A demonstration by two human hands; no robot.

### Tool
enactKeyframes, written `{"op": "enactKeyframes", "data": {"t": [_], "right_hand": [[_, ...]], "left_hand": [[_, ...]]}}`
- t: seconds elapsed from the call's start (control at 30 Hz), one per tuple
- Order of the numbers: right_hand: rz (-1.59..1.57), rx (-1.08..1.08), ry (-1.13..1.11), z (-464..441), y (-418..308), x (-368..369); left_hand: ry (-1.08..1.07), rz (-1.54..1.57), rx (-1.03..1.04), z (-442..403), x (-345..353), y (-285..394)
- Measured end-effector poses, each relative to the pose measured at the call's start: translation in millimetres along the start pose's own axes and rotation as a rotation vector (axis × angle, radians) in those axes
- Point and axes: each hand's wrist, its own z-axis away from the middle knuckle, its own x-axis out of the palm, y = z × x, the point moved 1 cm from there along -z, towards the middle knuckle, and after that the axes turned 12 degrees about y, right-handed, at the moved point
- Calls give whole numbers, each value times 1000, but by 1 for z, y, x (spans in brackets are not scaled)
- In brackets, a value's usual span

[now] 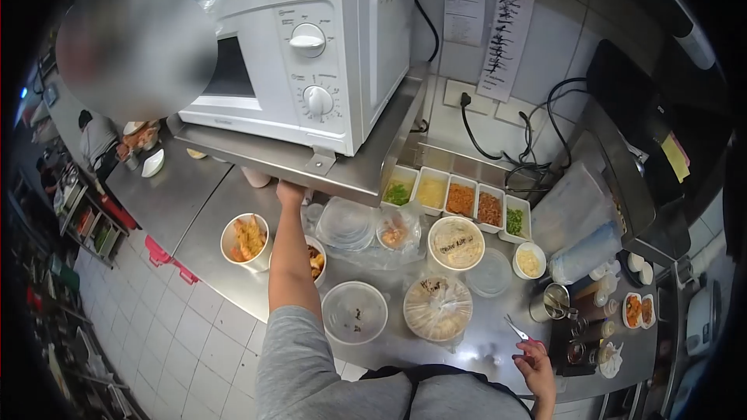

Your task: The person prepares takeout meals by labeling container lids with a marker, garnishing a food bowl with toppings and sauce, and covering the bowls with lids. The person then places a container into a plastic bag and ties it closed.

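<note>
My left hand (290, 191) reaches under the metal shelf (311, 165) that bears the white microwave (342, 70); the shelf hides its fingers. Close to it stands a white cup (256, 177). Below my left forearm a tub of food (316, 261) is partly covered, and a tub of fried food (247, 241) stands to its left. At the lower right, my right hand (534, 365) has its fingers curled round the red handles of a pair of scissors (520, 332), whose blades point up and left over the steel counter (475, 354).
Topping containers (461, 197) line the counter's back. Lidded tubs (437, 307), a clear-lidded bowl (355, 313) and a small bowl (529, 261) stand in front. Sauce bottles (595, 303) and a metal container (550, 302) are right. Another person (99, 140) is far left.
</note>
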Motion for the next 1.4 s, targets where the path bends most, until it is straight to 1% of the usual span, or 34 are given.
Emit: {"op": "enactKeyframes", "data": {"t": [0.03,0.07,0.1,0.13,0.17,0.2,0.23,0.27,0.3,0.33,0.37,0.43,0.47,0.5,0.57,0.6,0.67,0.7,0.77,0.83,0.9,0.93,0.97,1.0,1.03,1.1,1.13,1.17,1.2,1.23,1.3,1.33,1.37,1.4], "right_hand": [[1,5,15,-4,-9,5],[167,-110,-26,-9,-19,8],[338,-208,-57,-11,-28,8],[350,-168,-65,-19,-28,9],[395,-169,-81,-25,-36,11],[378,-170,-86,-33,-34,12],[381,-210,-89,-42,-29,11],[386,-201,-91,-51,-34,14],[405,-228,-40,-63,-31,16],[420,-203,12,-76,-18,20],[432,-182,59,-91,-2,24],[617,-323,155,-125,28,36],[713,-283,188,-140,38,45],[809,-244,221,-154,45,54],[831,-191,275,-173,54,65],[858,-144,332,-180,54,70],[870,-90,356,-187,41,75],[890,-36,383,-188,39,77],[904,-10,380,-186,37,79],[924,10,383,-188,42,73],[836,-71,463,-183,57,68],[834,-69,465,-180,62,63],[722,-140,493,-175,67,57],[609,-209,518,-170,71,52],[608,-204,518,-159,70,45],[-2,51,223,-126,56,33],[-2,59,224,-114,67,27],[-319,213,-9,-99,81,22],[-634,363,-247,-86,92,20],[-629,374,-252,-80,103,20],[-651,357,59,-75,125,19],[-639,368,37,-76,129,12],[-597,325,-11,-79,126,2],[-557,285,-60,-79,115,-4]], "left_hand": [[35,-76,133,6,9,-11],[57,-145,275,13,20,-20],[61,-83,377,9,34,-34],[60,-9,480,2,47,-48],[252,-43,634,-3,54,-56],[330,-165,723,0,31,-48],[179,-289,461,-15,33,-64],[150,-365,145,-22,4,-59],[257,-199,6,2,-62,-23],[344,-424,46,7,-94,-33],[456,-466,1,-6,-104,-77],[541,-631,-277,12,-142,-107],[544,-631,-269,16,-152,-127],[322,-399,-457,21,-160,-149],[-135,76,-797,33,-172,-175],[-130,73,-794,39,-174,-178],[-277,236,-694,51,-164,-182],[-274,234,-690,52,-160,-185],[-113,246,-630,50,-154,-190],[-67,185,-611,52,-156,-194],[-17,121,-586,51,-168,-206],[17,92,-501,51,-179,-215],[49,61,-417,50,-187,-223],[99,95,-394,58,-204,-209],[149,129,-371,71,-227,-190],[102,219,-380,93,-273,-145],[55,311,-392,104,-288,-125],[49,305,-392,114,-298,-111],[-13,332,-263,124,-305,-99],[-74,357,-138,139,-314,-84],[-272,313,-104,189,-327,6],[-258,269,220,209,-312,9],[-277,-7,696,236,-294,30],[-513,167,328,266,-300,103]]}}
